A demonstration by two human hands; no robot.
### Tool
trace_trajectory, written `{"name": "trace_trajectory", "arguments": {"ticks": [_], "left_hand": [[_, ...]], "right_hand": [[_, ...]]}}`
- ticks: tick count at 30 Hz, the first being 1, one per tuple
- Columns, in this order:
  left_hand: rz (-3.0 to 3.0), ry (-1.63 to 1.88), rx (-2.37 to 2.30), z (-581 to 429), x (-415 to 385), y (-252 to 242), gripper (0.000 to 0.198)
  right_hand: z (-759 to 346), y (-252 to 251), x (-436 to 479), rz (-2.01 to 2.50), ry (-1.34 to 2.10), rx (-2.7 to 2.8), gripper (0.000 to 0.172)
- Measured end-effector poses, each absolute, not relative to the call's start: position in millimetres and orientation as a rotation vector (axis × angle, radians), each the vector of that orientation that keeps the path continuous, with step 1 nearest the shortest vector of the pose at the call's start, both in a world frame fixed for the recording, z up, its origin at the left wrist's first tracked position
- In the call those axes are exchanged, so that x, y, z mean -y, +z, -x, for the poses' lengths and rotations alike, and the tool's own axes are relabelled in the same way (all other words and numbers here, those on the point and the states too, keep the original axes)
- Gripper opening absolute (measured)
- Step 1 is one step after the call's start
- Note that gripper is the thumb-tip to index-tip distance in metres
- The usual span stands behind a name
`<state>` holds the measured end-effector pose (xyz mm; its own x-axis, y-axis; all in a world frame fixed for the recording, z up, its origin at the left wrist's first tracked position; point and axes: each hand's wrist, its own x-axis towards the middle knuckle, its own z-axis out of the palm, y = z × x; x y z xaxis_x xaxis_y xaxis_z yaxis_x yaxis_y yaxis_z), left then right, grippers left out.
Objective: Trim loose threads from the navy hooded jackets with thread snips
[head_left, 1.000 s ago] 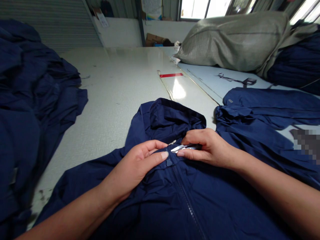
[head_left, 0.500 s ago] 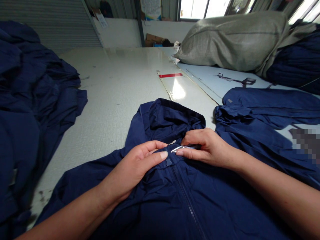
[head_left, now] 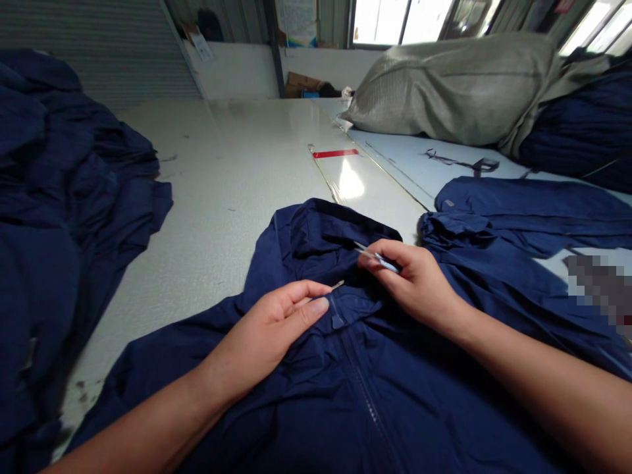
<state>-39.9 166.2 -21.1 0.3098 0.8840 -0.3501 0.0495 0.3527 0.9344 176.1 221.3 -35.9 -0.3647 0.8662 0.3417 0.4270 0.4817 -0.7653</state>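
A navy hooded jacket lies front up before me, its zipper running down from the collar. My left hand pinches the collar between thumb and fingers, just left of the zipper top. A small pale tag or tip pokes out beyond those fingertips; I cannot tell what it is. My right hand is closed around small thread snips. Their thin metal tip points up and left over the hood opening, apart from the collar.
A heap of navy garments rises at left. More navy clothing lies at right. Behind it are a stuffed grey-green sack and dark cord scraps. Red tape is stuck to the pale tabletop.
My right hand has lifted with the snips, up and away from the collar towards the hood. My left hand keeps its pinch on the collar in nearly the same place.
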Motion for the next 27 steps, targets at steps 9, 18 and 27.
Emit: {"name": "trace_trajectory", "arguments": {"ticks": [9, 18, 27], "left_hand": [[-1.183, 0.697, -1.134, 47.3, -165.3, -10.3, 0.029], [-1.1, 0.679, -1.119, 50.4, -168.2, -8.3, 0.03], [-1.187, 0.636, -1.125, 50.0, -169.1, -5.4, 0.038]], "right_hand": [[-185.7, -28.2, -226.7, 1.055, 1.001, 2.018, 0.036], [-195.3, -21.5, -235.6, 0.968, 1.132, 2.052, 0.036], [-212.2, -20.4, -244.1, 0.962, 1.339, 2.254, 0.036]]}}
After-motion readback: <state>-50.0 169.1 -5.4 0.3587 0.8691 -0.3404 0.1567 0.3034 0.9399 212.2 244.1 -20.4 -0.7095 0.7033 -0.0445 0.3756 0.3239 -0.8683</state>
